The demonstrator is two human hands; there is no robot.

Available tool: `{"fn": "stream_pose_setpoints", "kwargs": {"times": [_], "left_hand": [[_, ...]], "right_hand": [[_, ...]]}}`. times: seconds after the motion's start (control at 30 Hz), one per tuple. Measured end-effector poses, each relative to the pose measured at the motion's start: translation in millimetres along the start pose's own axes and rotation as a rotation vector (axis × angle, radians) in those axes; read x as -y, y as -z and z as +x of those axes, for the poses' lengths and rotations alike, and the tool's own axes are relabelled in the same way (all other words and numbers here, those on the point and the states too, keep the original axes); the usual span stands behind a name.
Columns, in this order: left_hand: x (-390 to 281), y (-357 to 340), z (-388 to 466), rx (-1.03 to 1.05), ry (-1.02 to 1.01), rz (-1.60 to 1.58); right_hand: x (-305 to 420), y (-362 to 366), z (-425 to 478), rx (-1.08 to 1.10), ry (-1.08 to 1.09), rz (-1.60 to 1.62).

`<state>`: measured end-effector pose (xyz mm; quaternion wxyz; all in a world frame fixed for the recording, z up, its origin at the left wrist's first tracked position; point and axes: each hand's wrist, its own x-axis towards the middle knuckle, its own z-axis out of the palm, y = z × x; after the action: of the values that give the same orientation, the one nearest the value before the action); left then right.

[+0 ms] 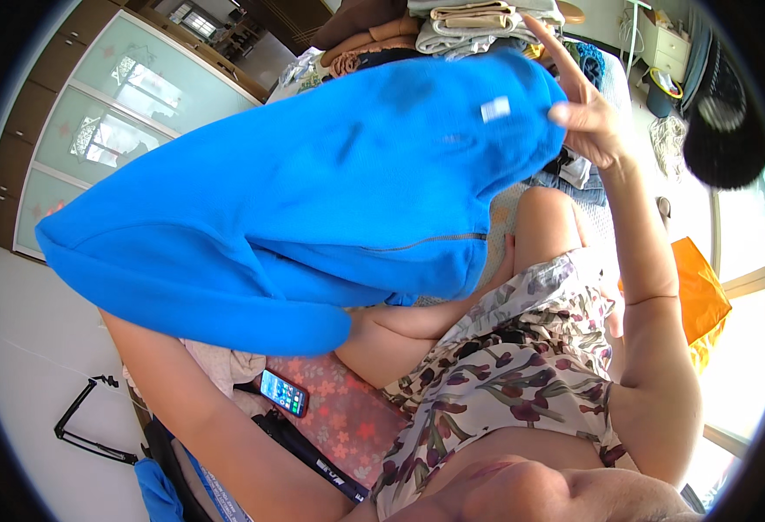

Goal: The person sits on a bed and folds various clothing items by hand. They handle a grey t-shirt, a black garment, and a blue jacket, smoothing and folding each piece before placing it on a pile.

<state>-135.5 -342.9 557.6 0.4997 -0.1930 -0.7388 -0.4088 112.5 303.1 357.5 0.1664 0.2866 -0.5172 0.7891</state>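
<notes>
A bright blue fleece garment (278, 189) with a dark zip and a small white label is spread in the air before me. My right hand (575, 117) is at its right end, with the thumb on the cloth edge and one finger stretched out past it. Where my left forearm ends, the garment's left end covers my left hand, so that hand is out of sight. Dark patches mark the upper right part of the cloth.
Folded clothes (480, 26) are stacked on the bed beyond the garment. Jeans (575, 186) lie near my knee. A lit phone (283, 393) rests on a red floral cloth (349, 404). An orange bag (702, 287) stands at right, a bin (664, 94) farther off. Glass-fronted cabinets (115, 98) line the left.
</notes>
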Motion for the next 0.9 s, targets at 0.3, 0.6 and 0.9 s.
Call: {"fn": "stream_pose_setpoints", "kwargs": {"times": [0.3,0.6,0.9], "left_hand": [[5.2,-7.4,-33.8,-0.068,0.109,-0.181],[-49.1,-13.5,-97.7,-0.157,0.303,-0.355],[-66.6,32.3,-115.0,-0.192,0.433,-0.447]], "right_hand": [[37.3,25.6,4.5,0.056,-0.274,-0.308],[60.9,-2.2,-1.6,0.125,-0.009,-1.131],[113.9,-12.7,41.5,-0.441,0.698,-1.24]]}}
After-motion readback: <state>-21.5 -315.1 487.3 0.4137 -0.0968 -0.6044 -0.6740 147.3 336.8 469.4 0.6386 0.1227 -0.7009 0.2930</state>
